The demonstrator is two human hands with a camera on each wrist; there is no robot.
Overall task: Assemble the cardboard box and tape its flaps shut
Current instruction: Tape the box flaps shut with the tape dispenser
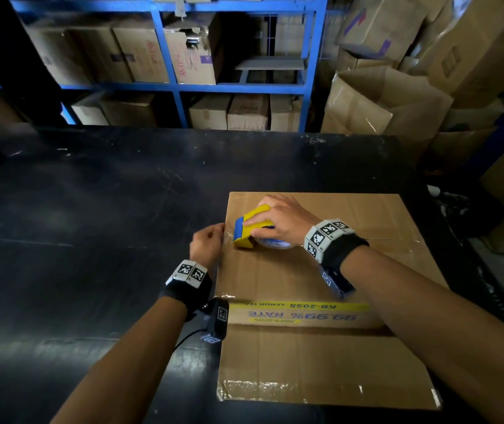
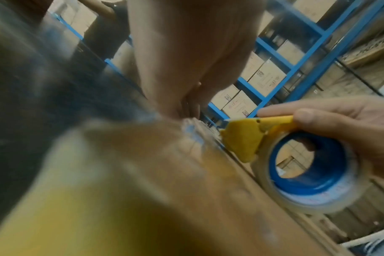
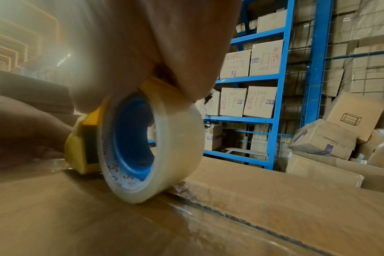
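Note:
A brown cardboard box [image 1: 321,280] with closed top flaps stands on the black table [image 1: 91,240]. My right hand [image 1: 278,221] grips a yellow tape dispenser [image 1: 252,229] that carries a clear tape roll with a blue core [image 3: 143,147]. The roll rests on the flap seam [image 3: 230,214] near the box's left edge. My left hand [image 1: 207,243] sits at that left edge and pinches the free tape end [image 1: 227,235] against the box corner. In the left wrist view the dispenser [image 2: 245,138] and roll [image 2: 307,173] show to the right of my left hand's fingers [image 2: 186,60].
Blue metal shelving [image 1: 165,84] full of cartons stands behind the table. A heap of open and tilted cartons [image 1: 397,96] rises at the back right. Another person's dark clothing [image 2: 107,31] shows far off in the left wrist view.

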